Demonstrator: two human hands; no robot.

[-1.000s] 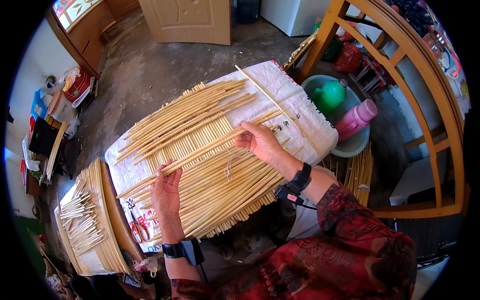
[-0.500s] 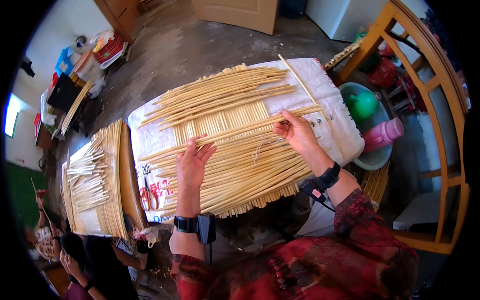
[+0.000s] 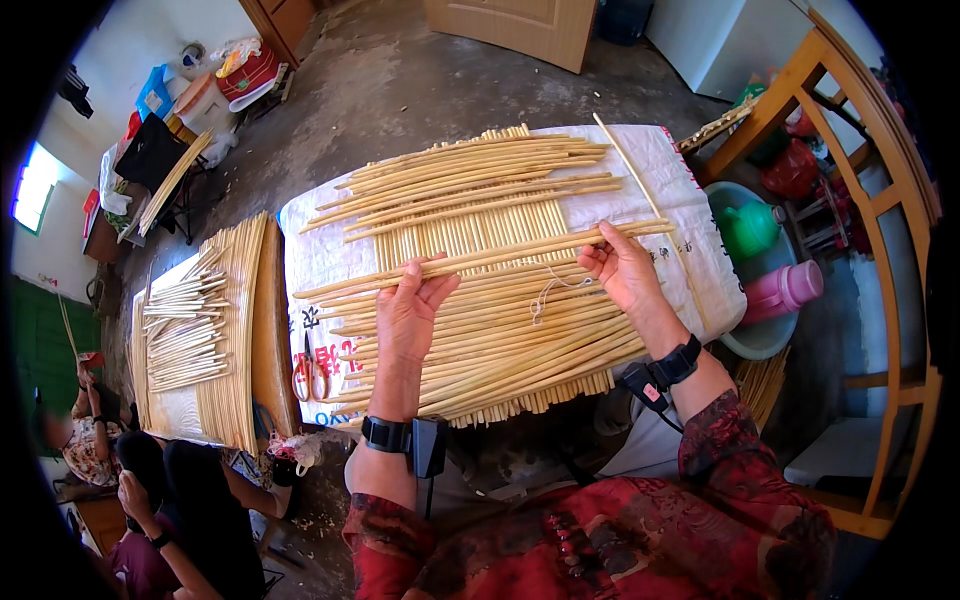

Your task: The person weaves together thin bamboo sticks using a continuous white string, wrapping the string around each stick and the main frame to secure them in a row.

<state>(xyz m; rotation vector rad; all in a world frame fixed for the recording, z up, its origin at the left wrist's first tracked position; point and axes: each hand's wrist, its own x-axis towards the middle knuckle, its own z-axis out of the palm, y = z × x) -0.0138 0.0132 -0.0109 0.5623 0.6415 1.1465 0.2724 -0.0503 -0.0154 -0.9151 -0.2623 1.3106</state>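
Across the middle of a white sheet (image 3: 335, 245) spread over the worktop, a slim bundle of pale sticks (image 3: 520, 250) is held up in two hands, slanting slightly upward to the right. The left hand (image 3: 408, 308) has it near its left end, pinched between thumb and index finger; the remaining fingers are half open, loosely curled below. The right hand (image 3: 622, 270) grasps it toward the other end, thumb laid over the top and the fingers (image 3: 592, 262) bent in under it, so the ends of the sticks project beyond that grip. Whether the bundle counts two sticks or more is hard to tell.

Beyond the bundle, a mat of narrow sticks (image 3: 470, 240) shows in a strip, with a row of long sticks (image 3: 460, 180) lying across its far part. On the near side, many more long sticks (image 3: 500, 345) lie crosswise, and a loose white string (image 3: 540, 300) curls over them beside the right hand. Scissors (image 3: 309, 378) rest on the sheet at the left, while a single stick (image 3: 630, 169) lies apart toward the right edge.
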